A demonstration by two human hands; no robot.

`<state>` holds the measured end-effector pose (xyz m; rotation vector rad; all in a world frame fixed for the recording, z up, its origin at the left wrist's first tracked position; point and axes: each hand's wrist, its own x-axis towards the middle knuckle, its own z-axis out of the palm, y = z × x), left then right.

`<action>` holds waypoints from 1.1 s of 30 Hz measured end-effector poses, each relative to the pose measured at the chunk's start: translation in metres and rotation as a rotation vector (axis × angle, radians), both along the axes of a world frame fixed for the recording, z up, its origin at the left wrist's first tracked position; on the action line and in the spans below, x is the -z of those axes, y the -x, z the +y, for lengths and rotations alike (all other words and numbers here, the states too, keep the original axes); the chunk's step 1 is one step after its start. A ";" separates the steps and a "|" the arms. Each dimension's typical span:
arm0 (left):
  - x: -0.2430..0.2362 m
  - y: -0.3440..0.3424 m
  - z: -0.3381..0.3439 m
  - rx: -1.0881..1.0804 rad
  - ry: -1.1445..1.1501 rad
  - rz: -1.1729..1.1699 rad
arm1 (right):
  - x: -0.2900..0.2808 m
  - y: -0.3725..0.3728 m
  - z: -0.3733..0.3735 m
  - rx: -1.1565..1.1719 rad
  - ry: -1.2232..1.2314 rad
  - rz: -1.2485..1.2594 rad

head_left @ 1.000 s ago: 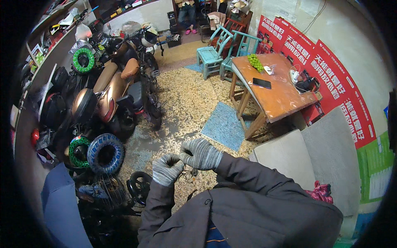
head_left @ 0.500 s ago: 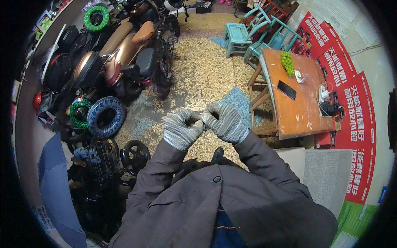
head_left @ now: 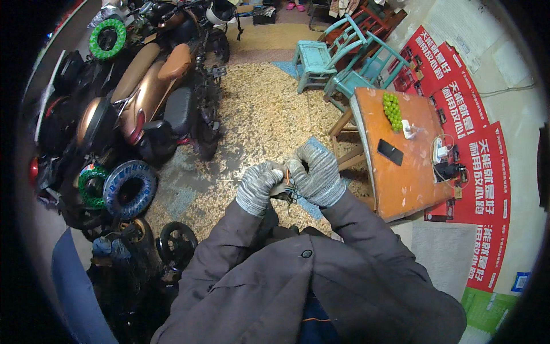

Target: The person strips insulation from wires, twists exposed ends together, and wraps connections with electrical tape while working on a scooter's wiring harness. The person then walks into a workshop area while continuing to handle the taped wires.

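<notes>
Both my hands wear grey knitted gloves and meet in front of my chest, above the floor. The fingers of my left hand (head_left: 259,184) are closed in a pinch. Against it, my right hand (head_left: 317,175) pinches too, with its thumb and forefinger bent. Between them is a small bundle of thin wires (head_left: 289,194), dark with an orange strand pointing up between the fingertips. Its lower part dangles under the gloves. What the fingertips cover of it is hidden.
A wooden table (head_left: 409,189) on the right bears green fruit (head_left: 392,112), a phone (head_left: 390,152) and a charger (head_left: 442,152). Turquoise chairs (head_left: 314,63) stand behind it. Parked scooters (head_left: 150,94), wrapped tyres (head_left: 130,189) and a small steering wheel (head_left: 176,245) crowd the left.
My view has shifted, so the table and scooters appear lower and further left. My hands have turned slightly apart, and the wires with the orange strand now show between them.
</notes>
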<state>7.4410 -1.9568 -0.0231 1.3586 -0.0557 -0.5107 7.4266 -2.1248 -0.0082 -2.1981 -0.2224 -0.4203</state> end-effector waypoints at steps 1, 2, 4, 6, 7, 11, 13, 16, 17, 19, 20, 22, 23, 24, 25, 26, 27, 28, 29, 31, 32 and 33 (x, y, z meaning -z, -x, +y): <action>0.005 -0.011 0.000 -0.016 0.099 0.178 | 0.002 -0.012 0.000 -0.001 -0.009 -0.028; 0.009 -0.024 0.001 0.005 0.218 0.286 | 0.003 -0.024 0.001 -0.002 0.025 -0.030; 0.015 -0.049 0.002 0.052 0.293 0.430 | 0.004 -0.048 0.003 -0.006 0.026 -0.050; 0.017 -0.067 -0.003 -0.013 0.433 0.552 | 0.004 -0.068 0.006 -0.005 0.034 -0.047; 0.017 -0.076 -0.005 -0.025 0.515 0.577 | 0.004 -0.078 0.007 0.001 0.001 -0.072; 0.011 -0.108 -0.008 -0.065 0.594 0.371 | 0.006 -0.109 0.019 0.064 -0.146 -0.114; 0.007 -0.113 -0.016 -0.260 0.351 0.239 | 0.007 -0.122 0.022 0.095 -0.258 -0.019; 0.006 -0.131 -0.023 -0.308 0.044 -0.014 | 0.013 -0.142 0.023 0.123 -0.464 0.191; 0.006 -0.136 -0.026 -0.321 -0.118 -0.085 | 0.015 -0.147 0.023 0.114 -0.591 0.281; 0.008 -0.147 -0.033 -0.384 -0.226 -0.250 | 0.022 -0.165 0.019 0.106 -0.751 0.447; 0.009 -0.152 -0.037 -0.423 -0.241 -0.275 | 0.025 -0.173 0.016 0.074 -0.882 0.538; 0.010 -0.163 -0.042 -0.488 -0.316 -0.394 | 0.028 -0.186 0.007 -0.034 -1.080 0.594; 0.010 -0.168 -0.045 -0.520 -0.292 -0.390 | 0.029 -0.193 0.002 -0.074 -1.055 0.646; 0.009 -0.173 -0.047 -0.550 -0.263 -0.374 | 0.029 -0.201 -0.003 -0.126 -1.037 0.685; 0.007 -0.179 -0.048 -0.567 -0.256 -0.346 | 0.027 -0.208 -0.008 -0.201 -1.035 0.702; 0.005 -0.183 -0.048 -0.566 -0.254 -0.244 | 0.025 -0.214 -0.015 -0.247 -0.948 0.698; 0.002 -0.186 -0.048 -0.583 -0.129 -0.186 | 0.023 -0.221 -0.022 -0.289 -0.923 0.710; 0.000 -0.188 -0.049 -0.592 -0.036 -0.088 | 0.020 -0.227 -0.028 -0.355 -0.908 0.704; -0.003 -0.188 -0.050 -0.597 0.059 0.011 | 0.017 -0.232 -0.034 -0.416 -0.893 0.700; -0.006 -0.190 -0.054 -0.623 0.071 0.024 | 0.009 -0.241 -0.046 -0.483 -0.723 0.645; -0.007 -0.190 -0.055 -0.620 0.063 0.048 | 0.006 -0.244 -0.053 -0.506 -0.614 0.596; -0.009 -0.191 -0.056 -0.612 0.053 0.085 | 0.002 -0.248 -0.057 -0.542 -0.519 0.517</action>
